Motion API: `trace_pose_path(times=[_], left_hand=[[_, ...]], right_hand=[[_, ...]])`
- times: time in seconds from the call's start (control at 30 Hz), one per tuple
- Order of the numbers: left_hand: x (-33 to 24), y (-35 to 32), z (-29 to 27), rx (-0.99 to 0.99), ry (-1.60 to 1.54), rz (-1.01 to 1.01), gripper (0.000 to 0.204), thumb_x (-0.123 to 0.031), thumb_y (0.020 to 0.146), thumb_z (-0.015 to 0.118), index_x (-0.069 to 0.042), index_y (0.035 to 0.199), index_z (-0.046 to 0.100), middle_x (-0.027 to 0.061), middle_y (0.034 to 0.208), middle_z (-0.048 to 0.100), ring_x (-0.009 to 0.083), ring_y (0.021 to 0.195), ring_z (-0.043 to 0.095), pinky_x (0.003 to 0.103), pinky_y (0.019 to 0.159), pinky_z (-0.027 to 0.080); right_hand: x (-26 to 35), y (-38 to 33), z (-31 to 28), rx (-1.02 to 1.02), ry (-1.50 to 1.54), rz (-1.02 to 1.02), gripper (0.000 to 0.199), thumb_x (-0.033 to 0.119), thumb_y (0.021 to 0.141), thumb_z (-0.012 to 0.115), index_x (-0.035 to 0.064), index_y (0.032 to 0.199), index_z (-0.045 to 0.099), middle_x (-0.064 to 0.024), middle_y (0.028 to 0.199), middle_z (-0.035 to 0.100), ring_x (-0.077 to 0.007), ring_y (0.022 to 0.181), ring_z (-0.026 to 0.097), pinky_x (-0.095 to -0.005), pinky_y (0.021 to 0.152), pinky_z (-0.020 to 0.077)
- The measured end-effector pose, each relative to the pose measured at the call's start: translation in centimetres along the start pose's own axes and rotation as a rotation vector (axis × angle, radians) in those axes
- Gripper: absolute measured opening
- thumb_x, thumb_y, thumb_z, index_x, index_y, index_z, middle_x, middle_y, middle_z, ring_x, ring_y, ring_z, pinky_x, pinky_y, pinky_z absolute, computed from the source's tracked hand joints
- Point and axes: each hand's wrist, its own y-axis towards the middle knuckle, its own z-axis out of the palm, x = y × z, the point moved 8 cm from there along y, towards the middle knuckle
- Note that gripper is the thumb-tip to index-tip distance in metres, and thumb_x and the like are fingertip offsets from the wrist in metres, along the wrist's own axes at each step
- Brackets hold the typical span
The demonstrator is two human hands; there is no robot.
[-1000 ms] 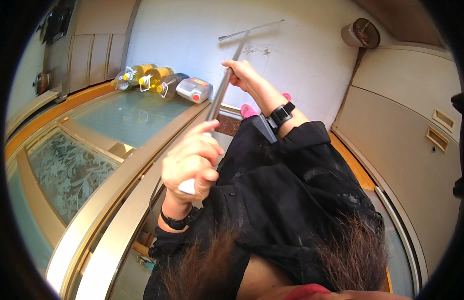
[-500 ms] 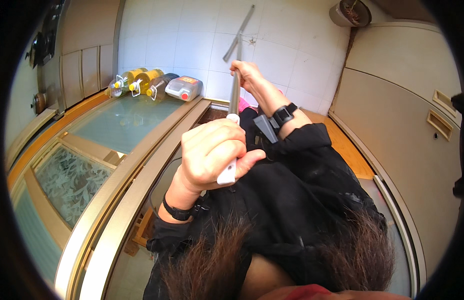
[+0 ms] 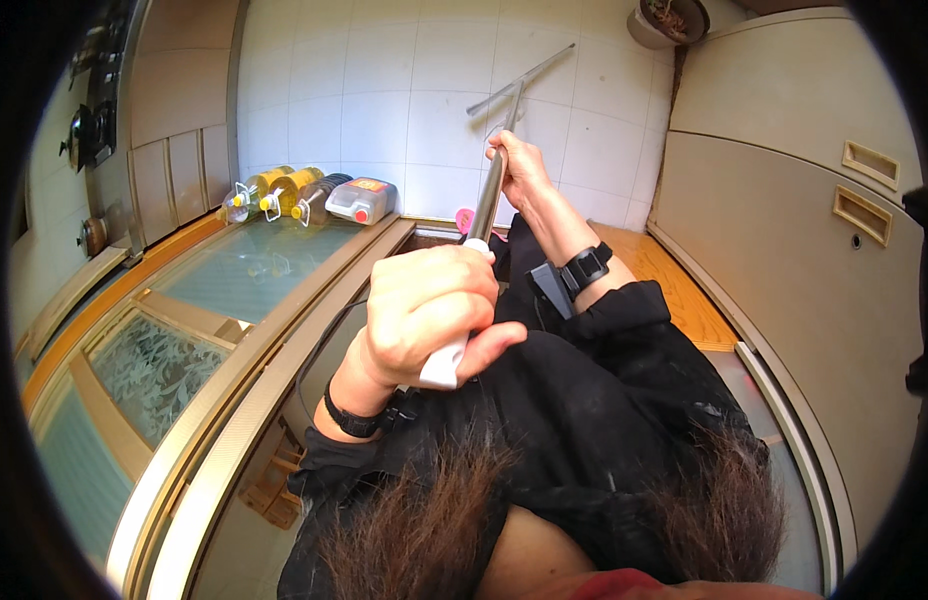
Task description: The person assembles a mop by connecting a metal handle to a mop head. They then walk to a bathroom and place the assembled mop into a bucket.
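Note:
A long-handled floor squeegee [image 3: 490, 196] with a metal pole and a white grip slants away from me across the floor. My left hand [image 3: 431, 305] is wrapped round the white grip at the near end, its thumb sticking out to the right. Farther along, my right hand [image 3: 521, 172] closes round the pole. At the far end a thin grey crossbar [image 3: 521, 80] lies slanted over the white tiles. Black bands sit on both wrists, the right one carrying a grey block.
Several bottles [image 3: 299, 190] and a grey jug with a red cap [image 3: 362, 201] stand at the left, by a glass-panelled door [image 3: 274, 240]. Beige cabinets [image 3: 774, 170] line the right side. A plant pot [image 3: 667, 20] stands at the far right.
The crossbar has swung to the right and tilted flatter, with the pole leaning more rightward. My right hand moved a little right with it. Both hands keep their hold; the view has shifted slightly.

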Motion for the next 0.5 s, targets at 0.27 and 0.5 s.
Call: trace_pose_path(times=[0.27,0.5], left_hand=[[6.6,-3.7,2.7,-0.176,-0.221,-0.105,0.018,0.005,0.074,0.066,0.000,0.064,0.052,0.0096,0.061,0.053,0.0263,0.057,0.056,0.041,0.072,0.055],[6.7,-8.7,-0.3,0.007,-0.274,-0.185,0.020,0.005,0.075,0.055,0.002,0.060,0.044,0.0108,0.056,0.046,0.0267,0.053,0.049,0.042,0.066,0.049]], right_hand=[[0.8,5.8,-3.0,0.149,0.379,-0.040,0.017,0.021,0.093,0.046,0.0110,0.080,0.044,-0.0029,0.066,0.046,-0.0144,0.055,0.041,-0.0305,0.053,0.0393],[-7.4,5.6,-2.6,0.010,0.054,-0.084,0.014,0.023,0.089,0.050,0.0096,0.084,0.047,-0.0064,0.065,0.054,-0.0179,0.054,0.051,-0.0336,0.049,0.0432]])
